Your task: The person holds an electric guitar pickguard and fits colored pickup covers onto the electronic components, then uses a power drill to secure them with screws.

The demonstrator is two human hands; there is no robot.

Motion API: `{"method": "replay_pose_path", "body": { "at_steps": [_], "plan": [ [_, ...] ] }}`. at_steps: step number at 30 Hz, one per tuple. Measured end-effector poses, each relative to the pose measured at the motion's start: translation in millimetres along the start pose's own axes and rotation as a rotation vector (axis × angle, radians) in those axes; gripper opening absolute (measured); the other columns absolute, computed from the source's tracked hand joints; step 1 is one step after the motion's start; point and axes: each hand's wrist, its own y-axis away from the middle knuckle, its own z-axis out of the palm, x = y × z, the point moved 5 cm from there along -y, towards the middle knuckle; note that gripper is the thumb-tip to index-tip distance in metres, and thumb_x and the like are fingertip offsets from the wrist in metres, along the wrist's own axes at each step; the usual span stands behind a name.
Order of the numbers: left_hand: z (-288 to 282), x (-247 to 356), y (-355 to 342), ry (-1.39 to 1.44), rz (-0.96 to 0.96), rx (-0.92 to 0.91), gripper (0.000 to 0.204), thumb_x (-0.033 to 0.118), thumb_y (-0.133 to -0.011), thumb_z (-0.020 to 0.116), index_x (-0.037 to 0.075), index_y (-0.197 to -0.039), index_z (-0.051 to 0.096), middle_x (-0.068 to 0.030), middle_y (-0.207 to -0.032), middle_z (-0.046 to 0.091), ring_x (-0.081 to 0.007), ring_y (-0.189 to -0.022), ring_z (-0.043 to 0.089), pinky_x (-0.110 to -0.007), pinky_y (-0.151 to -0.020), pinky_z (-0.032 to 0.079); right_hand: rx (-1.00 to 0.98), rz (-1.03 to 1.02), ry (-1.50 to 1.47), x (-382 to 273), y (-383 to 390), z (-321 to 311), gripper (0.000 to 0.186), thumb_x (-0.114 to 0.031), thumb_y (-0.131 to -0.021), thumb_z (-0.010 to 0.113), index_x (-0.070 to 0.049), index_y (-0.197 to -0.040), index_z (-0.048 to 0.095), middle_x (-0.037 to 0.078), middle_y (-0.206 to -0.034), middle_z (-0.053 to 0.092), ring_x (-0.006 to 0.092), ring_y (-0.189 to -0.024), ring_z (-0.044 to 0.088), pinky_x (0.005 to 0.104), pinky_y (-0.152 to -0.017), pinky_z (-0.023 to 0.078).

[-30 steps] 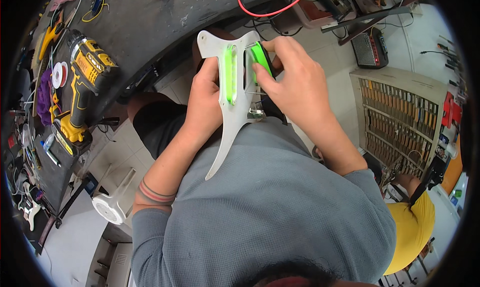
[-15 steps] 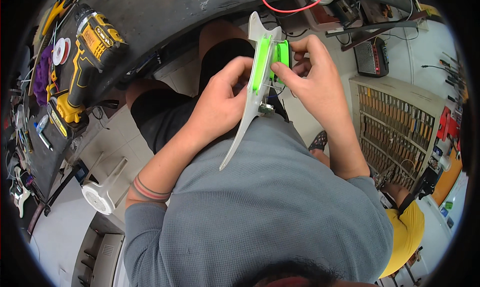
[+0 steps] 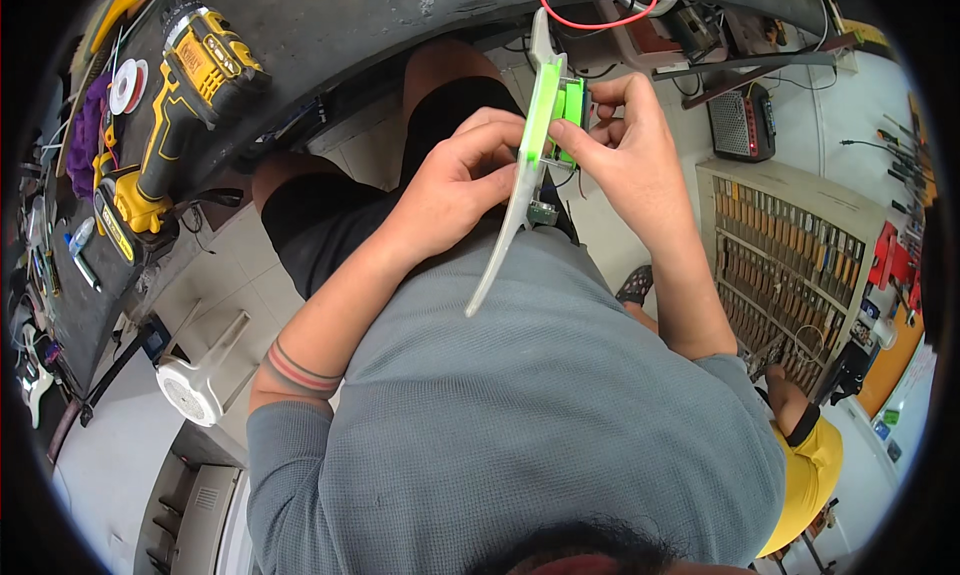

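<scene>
A curved white shell (image 3: pixel 496 263) with a long pointed tail stands almost edge-on above my lap. My left hand (image 3: pixel 448 187) grips it from the left, thumb and fingers against its face. Along the shell runs a bright green strip (image 3: pixel 543 110), and a green round part (image 3: pixel 574 105) is mounted on its right side. My right hand (image 3: pixel 637 165) has thumb and fingers closed around that green part. Below the hands, a small circuit board (image 3: pixel 542 214) is attached to the shell. The fingertips behind the shell are partly hidden.
A dark workbench (image 3: pixel 330 25) curves along the top and left. On it lie a yellow-black cordless drill (image 3: pixel 180 105) and a wire spool (image 3: pixel 127 87). A red cable (image 3: pixel 600 25) loops at the bench edge. A white stool (image 3: pixel 195 390), a tool rack (image 3: pixel 785 265) and a person in yellow (image 3: pixel 808 475) are nearby.
The shell has shifted right and turned more edge-on. My left hand has moved right with it, its fingers now farther along the face. The right hand keeps hold of the green part.
</scene>
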Motion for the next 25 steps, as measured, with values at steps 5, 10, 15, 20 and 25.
{"method": "replay_pose_path", "body": {
  "at_steps": [5,10,15,20,25],
  "plan": [
    [-5,-6,-19,-0.050,0.107,-0.227,0.024,0.012,-0.102,0.065,0.004,-0.123,0.073,-0.0026,-0.112,0.060,-0.0114,-0.101,0.058,-0.028,-0.091,0.049,0.015,0.010,-0.008,5,-2,-2,0.051,-0.022,-0.082,0.089,0.005,-0.111,0.056,0.008,-0.096,0.058,0.0094,-0.074,0.056,0.0280,-0.067,0.054],
    [-3,-7,-23,-0.025,0.109,-0.206,0.020,0.003,-0.103,0.062,0.002,-0.119,0.075,-0.0022,-0.108,0.058,-0.0096,-0.085,0.061,-0.025,-0.073,0.052,-0.029,0.037,-0.037,5,-2,-1,0.051,-0.022,-0.084,0.087,0.007,-0.113,0.056,0.009,-0.099,0.059,0.0082,-0.075,0.058,0.0266,-0.068,0.054],
    [-5,-4,-20,-0.009,0.056,-0.188,0.019,0.007,-0.103,0.063,0.002,-0.118,0.075,-0.0007,-0.093,0.063,-0.0081,-0.077,0.060,-0.025,-0.070,0.051,-0.063,0.037,-0.065,10,-6,-2,0.051,-0.021,-0.085,0.086,0.007,-0.115,0.055,0.009,-0.099,0.059,0.0078,-0.075,0.059,0.0268,-0.067,0.054],
    [-3,-2,-21,-0.015,0.025,-0.225,0.019,0.010,-0.105,0.062,0.003,-0.118,0.074,0.0002,-0.081,0.067,-0.0079,-0.072,0.060,-0.025,-0.067,0.051,-0.083,0.081,-0.097,7,-5,-2,0.050,-0.021,-0.087,0.084,0.007,-0.117,0.055,0.011,-0.101,0.061,0.0075,-0.074,0.061,0.0269,-0.064,0.053],
    [-2,-6,-21,0.035,-0.005,-0.214,0.021,0.012,-0.103,0.066,0.004,-0.120,0.073,-0.0019,-0.086,0.069,-0.0096,-0.074,0.063,-0.027,-0.068,0.054,-0.179,0.134,-0.138,16,-7,-2,0.054,-0.019,-0.090,0.084,0.006,-0.125,0.051,0.012,-0.113,0.062,0.0081,-0.073,0.061,0.0247,-0.058,0.051]
  ]
}}
